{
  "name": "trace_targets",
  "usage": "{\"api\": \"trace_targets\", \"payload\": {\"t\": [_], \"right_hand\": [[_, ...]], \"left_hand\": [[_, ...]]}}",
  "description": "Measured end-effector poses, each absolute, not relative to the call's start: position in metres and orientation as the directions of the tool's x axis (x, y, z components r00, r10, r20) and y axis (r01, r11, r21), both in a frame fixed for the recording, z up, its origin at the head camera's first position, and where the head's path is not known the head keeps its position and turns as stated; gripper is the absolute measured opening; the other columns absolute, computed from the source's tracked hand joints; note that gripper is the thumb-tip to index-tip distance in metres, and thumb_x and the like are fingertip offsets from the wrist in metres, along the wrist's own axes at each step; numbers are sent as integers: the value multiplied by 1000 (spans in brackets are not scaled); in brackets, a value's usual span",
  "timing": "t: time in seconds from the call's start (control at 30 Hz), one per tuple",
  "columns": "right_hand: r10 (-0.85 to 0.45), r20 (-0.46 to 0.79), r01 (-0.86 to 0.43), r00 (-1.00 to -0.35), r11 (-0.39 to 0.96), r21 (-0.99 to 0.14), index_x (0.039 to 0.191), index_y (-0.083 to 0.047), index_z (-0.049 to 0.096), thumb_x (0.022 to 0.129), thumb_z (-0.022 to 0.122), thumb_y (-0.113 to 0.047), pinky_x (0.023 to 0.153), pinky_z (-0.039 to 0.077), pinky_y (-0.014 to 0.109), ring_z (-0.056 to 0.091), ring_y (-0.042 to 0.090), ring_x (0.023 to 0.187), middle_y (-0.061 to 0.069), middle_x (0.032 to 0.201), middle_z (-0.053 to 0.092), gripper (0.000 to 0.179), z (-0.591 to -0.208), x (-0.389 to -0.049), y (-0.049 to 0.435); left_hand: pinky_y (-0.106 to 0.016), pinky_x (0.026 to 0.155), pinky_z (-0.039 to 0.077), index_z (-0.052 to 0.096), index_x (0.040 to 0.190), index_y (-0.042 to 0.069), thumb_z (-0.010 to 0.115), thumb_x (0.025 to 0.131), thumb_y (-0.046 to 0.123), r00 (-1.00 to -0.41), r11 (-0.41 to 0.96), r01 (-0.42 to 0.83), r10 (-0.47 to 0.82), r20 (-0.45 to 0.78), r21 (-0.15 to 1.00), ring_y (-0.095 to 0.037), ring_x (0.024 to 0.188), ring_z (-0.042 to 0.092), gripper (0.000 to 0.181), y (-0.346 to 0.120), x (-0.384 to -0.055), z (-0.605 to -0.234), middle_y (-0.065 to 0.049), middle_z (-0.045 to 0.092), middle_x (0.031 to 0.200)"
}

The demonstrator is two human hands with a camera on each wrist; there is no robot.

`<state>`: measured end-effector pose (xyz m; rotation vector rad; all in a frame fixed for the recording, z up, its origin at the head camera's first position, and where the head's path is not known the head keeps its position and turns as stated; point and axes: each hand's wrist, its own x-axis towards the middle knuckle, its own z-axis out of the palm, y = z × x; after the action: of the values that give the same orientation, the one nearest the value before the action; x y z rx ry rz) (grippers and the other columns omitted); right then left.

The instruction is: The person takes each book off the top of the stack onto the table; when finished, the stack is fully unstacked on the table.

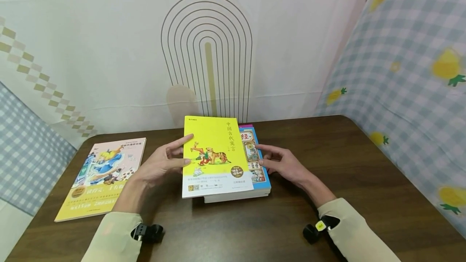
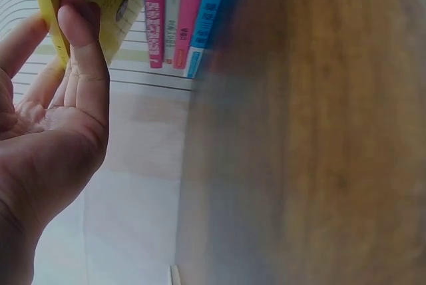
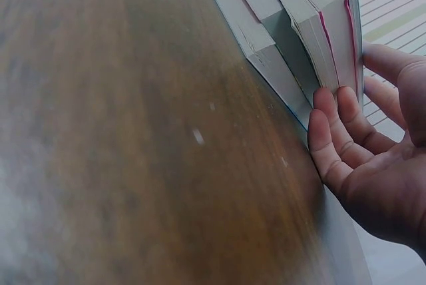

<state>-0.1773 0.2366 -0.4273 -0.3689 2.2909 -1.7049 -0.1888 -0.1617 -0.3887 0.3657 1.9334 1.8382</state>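
Observation:
A yellow paperback book (image 1: 212,140) with a tiger and other animals on its cover is held by its left edge in my left hand (image 1: 162,165). In the left wrist view, some fingers lie behind this book and others are on its front side, with a gap between it and the stack. Partly covered by it is a stack of books topped by a blue book (image 1: 263,175) with small pictures. My right hand (image 1: 285,163) touches the stack's right side. In the right wrist view, several fingertips (image 3: 321,125) rest against the page edges (image 3: 303,22).
A pink and yellow picture book (image 1: 105,173) lies flat at the left of the dark wooden table (image 1: 233,233). White patterned cloth (image 1: 291,51) hangs behind the table, and checked cloth with a lemon-like print (image 1: 407,104) hangs on the right.

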Motion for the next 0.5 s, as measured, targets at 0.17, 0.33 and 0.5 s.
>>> {"api": "trace_targets", "payload": {"t": [0.17, 0.33, 0.5], "right_hand": [[-352, -55, -50, -934, 284, -958, 156, -14, 54, 102, 72, -23, 81, 64, 34, 66, 25, 98, 16, 111, 67, 57, -428, -177, 236], [-356, -49, -58, -933, 282, -958, 156, -13, 53, 103, 71, -22, 81, 64, 34, 66, 24, 97, 16, 110, 66, 57, -428, -178, 236], [-358, -45, -62, -933, 280, -958, 156, -12, 53, 103, 71, -22, 81, 64, 34, 66, 24, 96, 16, 110, 66, 57, -429, -178, 236]], "left_hand": [[-36, 90, 64, 32, 168, 20, 72, 98, 2, -869, 33, -111, 482, -113, 993, -23, 110, 76, 83, -165, -187, -383, -10, 65, 146], [-33, 84, 64, 32, 168, 19, 71, 98, 1, -876, 38, -82, 474, -90, 996, -21, 106, 77, 82, -170, -185, -379, -4, 68, 140], [-32, 84, 64, 30, 168, 19, 71, 99, 1, -878, 39, -74, 472, -84, 996, -20, 107, 77, 83, -176, -184, -371, -2, 69, 139]]}}
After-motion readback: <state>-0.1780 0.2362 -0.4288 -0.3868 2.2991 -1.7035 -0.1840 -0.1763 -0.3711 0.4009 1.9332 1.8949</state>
